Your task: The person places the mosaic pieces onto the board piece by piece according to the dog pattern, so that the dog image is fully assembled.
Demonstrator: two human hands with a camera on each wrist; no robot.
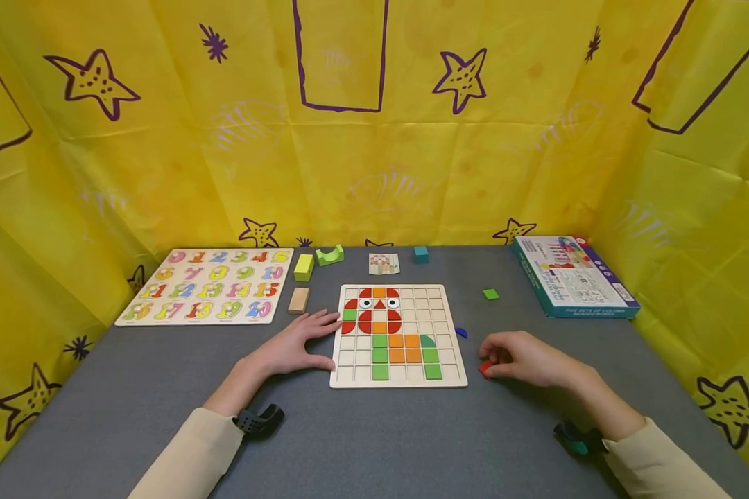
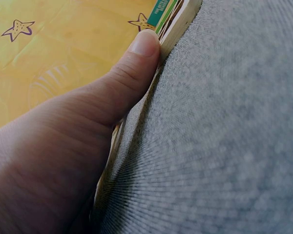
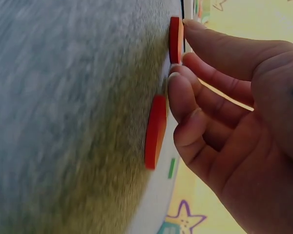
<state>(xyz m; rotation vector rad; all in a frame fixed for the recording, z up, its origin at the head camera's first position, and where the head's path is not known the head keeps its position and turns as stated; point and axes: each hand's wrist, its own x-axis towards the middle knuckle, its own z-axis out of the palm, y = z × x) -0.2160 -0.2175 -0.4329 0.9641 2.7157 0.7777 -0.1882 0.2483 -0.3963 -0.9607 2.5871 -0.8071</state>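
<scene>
A wooden grid board (image 1: pixel 452 371) lies mid-table, bearing red, orange and green pieces and two round eye pieces in an animal-like pattern. At its left edge, my left hand (image 1: pixel 296 344) rests with fingers spread and thumb along the side; the left wrist view shows the thumb (image 2: pixel 132 68) against the board's rim (image 2: pixel 178 34). Right of the board, my right hand (image 1: pixel 530 357) has curled fingers and pinches a small red piece (image 3: pixel 175 41) low over the table. A second red piece (image 3: pixel 155 134) lies just beside those fingertips in the right wrist view.
A blue piece (image 1: pixel 461 333) and a green square (image 1: pixel 490 294) lie right of the board. Behind it are a pattern card (image 1: pixel 383 263) and a teal block (image 1: pixel 421 254). A number puzzle (image 1: pixel 206 287) and several blocks stand left; a box (image 1: pixel 574 277) lies right.
</scene>
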